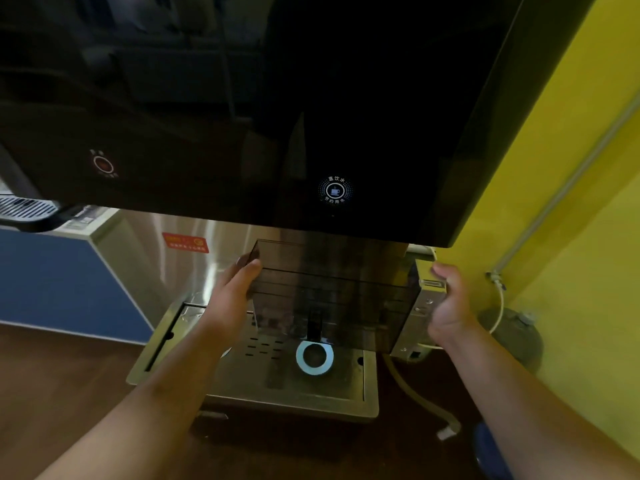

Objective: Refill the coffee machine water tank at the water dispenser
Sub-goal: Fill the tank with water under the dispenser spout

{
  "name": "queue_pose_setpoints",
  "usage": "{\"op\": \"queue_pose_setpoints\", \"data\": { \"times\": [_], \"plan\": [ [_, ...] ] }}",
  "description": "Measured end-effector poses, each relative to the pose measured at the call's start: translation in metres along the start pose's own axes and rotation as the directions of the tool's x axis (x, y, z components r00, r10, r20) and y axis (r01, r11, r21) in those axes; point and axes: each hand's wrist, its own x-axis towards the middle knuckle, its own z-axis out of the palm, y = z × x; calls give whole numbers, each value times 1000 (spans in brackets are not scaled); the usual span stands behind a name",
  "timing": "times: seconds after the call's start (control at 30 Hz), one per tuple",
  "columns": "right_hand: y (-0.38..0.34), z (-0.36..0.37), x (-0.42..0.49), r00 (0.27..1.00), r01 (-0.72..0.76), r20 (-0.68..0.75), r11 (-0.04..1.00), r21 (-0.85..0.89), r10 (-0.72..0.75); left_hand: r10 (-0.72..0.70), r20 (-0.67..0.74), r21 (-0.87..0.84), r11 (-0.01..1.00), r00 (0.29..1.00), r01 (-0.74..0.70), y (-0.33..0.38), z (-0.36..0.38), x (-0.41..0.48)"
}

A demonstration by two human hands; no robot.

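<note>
A smoky transparent water tank (pixel 329 292) is held upright under the black glass front of the water dispenser (pixel 277 116), above the steel drip tray (pixel 242 386). My left hand (pixel 235 292) grips the tank's left side with fingers wrapped around its far corner. My right hand (pixel 446 303) clasps the tank's right end, where a pale fitting sits. A blue-lit ring (pixel 314 357) glows on the tray just below the tank. A lit round cup button (pixel 335 190) shows on the dispenser panel directly above the tank. A dim red button (pixel 103 163) sits further left.
A yellow wall (pixel 571 202) with a grey conduit stands close on the right. A pale hose (pixel 419 396) and a cable run down beside the dispenser. A blue cabinet (pixel 52 282) is at the left, with a metal grille (pixel 24 207) above it. Brown wooden floor lies below.
</note>
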Motion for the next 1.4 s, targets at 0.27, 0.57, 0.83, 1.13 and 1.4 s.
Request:
{"op": "queue_pose_setpoints", "data": {
  "times": [0.27,0.57,0.83,1.13,1.4],
  "plan": [
    [7,-2,9,997,-41,59,999,-3,41,-32,-189,214,974,981,73,1,0,-9],
    [5,-3,14,988,-152,31,988,-39,154,691,404,807,39,599,-589,31,64,-51],
    [3,-9,17,989,-138,47,990,9,137,659,392,843,21,642,-537,29,76,-34],
    [11,-10,26,977,-194,88,981,-9,194,652,-290,569,706,701,-421,-6,20,-30],
    [13,-10,28,974,-139,184,990,16,133,54,-184,153,988,981,-26,-16,-2,5]
  ]
}}
